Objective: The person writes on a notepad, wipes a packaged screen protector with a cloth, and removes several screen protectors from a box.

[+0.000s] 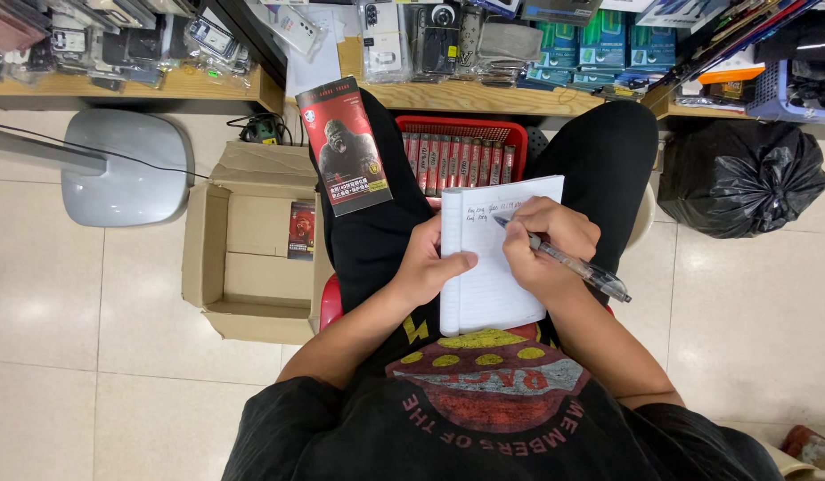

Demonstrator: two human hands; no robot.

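- On the seated person's lap, a white lined paper notepad (494,267) rests on the right thigh.
- Right hand (548,249) is closed around a clear plastic ballpoint pen (568,262), tip on the page.
- Left hand (430,265) clasps the notepad's left edge.
- Red-and-black flat retail box (345,146) lies on the left thigh, above an open cardboard carton (218,258).

Red-black flat package (345,145) on left thigh

Pale tiled floor (92,356) w/ wooden shelf (484,93), open cardboard box (243,254), black bin bag (742,178).
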